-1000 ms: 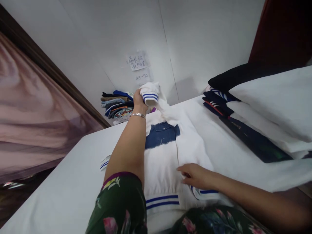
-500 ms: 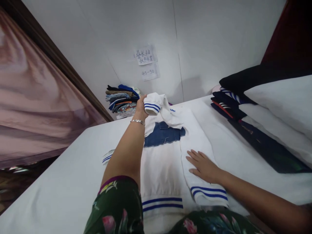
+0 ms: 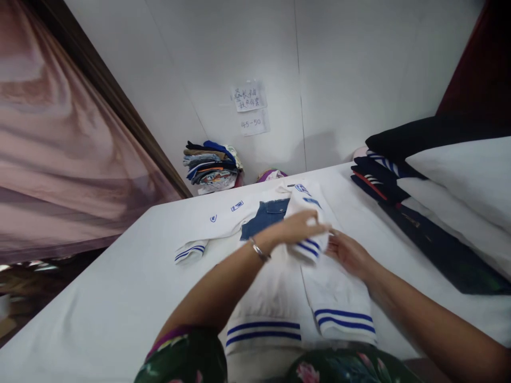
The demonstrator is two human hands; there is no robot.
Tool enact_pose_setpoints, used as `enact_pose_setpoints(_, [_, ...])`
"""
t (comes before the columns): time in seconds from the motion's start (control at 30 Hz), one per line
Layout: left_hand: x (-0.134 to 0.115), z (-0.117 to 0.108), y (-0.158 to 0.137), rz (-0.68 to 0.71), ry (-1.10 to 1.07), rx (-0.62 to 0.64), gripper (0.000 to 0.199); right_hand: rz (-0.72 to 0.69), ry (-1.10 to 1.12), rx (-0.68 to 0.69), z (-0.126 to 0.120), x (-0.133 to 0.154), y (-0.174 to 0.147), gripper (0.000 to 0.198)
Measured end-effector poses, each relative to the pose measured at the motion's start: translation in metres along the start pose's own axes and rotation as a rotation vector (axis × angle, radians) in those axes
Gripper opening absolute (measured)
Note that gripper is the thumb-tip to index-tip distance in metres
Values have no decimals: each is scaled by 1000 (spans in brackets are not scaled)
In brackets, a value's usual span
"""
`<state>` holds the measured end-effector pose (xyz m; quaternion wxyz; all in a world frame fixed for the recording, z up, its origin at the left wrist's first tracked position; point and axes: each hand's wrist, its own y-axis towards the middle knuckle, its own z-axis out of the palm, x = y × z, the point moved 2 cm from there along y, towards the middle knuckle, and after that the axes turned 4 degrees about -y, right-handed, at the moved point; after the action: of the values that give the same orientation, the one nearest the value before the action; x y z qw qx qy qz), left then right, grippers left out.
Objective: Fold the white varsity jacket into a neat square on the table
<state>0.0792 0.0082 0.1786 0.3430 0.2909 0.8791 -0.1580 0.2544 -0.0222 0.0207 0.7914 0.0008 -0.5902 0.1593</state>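
Note:
A white long-sleeved jacket [image 3: 265,290] with blue-striped cuffs and hem lies on the white table. A piece of blue denim [image 3: 265,217] with a frayed edge shows across its upper part. One sleeve is folded across the denim, and my left hand [image 3: 302,226] is closed on it near its striped cuff [image 3: 307,249]. My right hand [image 3: 348,254] is at the outer side of this cuff, fingers stretched towards it and their tips partly hidden. Another striped sleeve [image 3: 191,251] reaches out to the left. The near right striped cuff [image 3: 345,322] lies flat.
Folded clothes are stacked [image 3: 213,165] at the table's far edge by the wall. A larger pile of dark and white garments [image 3: 435,213] stands on the right. Handwritten paper signs [image 3: 251,106] hang on the wall. A pink curtain [image 3: 72,149] is at left.
My left hand has brought the lifted sleeve right and nearer, across the denim. My right hand has risen from lying flat on the jacket to meet the cuff. The view has shifted slightly.

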Motion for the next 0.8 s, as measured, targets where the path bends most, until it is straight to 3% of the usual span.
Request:
enact_pose_setpoints(0.07, [5,48,-9,-46,-94,117,55,136,208,71,1,5,-1,50])
enact_pose_setpoints(0.13, [24,78,-16,-233,-145,27,63,223,239,47,0,6,-7,47])
enact_pose_setpoints(0.2, [44,93,-21,-333,-139,-130,58,214,212,-49,0,6,-13,45])
enact_pose_setpoints(0.37, [77,100,-26,-420,-200,-428,41,148,334,-63,12,13,-22,49])
enact_pose_setpoints(0.5, [83,111,-24,-531,-653,-483,58,181,393,15,25,18,-26,49])
enact_pose_setpoints(0.6, [81,119,-23,-507,-980,-515,69,248,426,61,25,20,-30,44])
enact_pose_setpoints(0.8, [75,118,-29,-385,-1197,-729,47,191,413,31,4,21,-16,33])
